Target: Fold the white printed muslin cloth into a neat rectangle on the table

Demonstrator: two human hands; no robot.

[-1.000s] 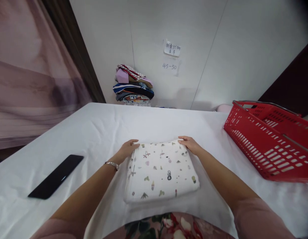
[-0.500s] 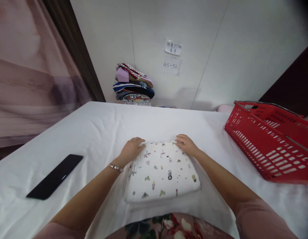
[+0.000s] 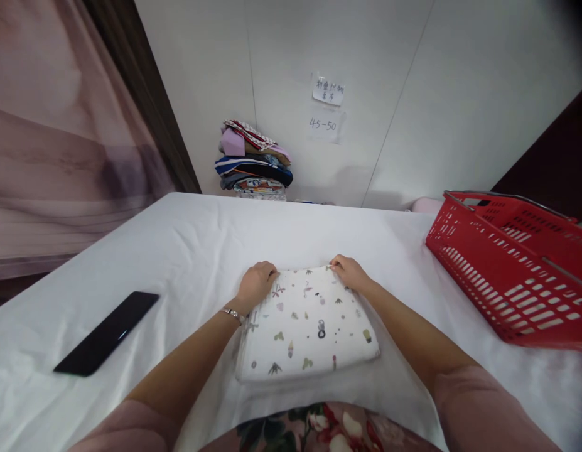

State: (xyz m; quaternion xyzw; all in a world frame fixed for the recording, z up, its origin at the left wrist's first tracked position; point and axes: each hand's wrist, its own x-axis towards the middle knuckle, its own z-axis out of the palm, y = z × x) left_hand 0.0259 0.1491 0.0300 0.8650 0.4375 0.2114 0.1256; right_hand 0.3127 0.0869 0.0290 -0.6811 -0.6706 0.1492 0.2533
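Observation:
A folded white cloth [image 3: 304, 323] printed with small plants and figures lies flat in front of me on the white-covered table. At its far left corner, my left hand [image 3: 258, 282] pinches the edge between thumb and fingers; a bracelet circles that wrist. My right hand [image 3: 350, 273] pinches the far right corner in the same way. The cloth's layers show along its left side and near edge.
The white sheet [image 3: 191, 251] on the table has creases. A black phone-like slab [image 3: 107, 333] lies at the left. On the right stands a red plastic basket [image 3: 511, 276]. Folded fabrics [image 3: 255, 160] are stacked beyond the far edge, below paper notes [image 3: 327, 91] on the wall.
Both hands have closed from resting on the cloth's far corners to pinching them. My left hand has shifted slightly right. The cloth lies nearly where it was.

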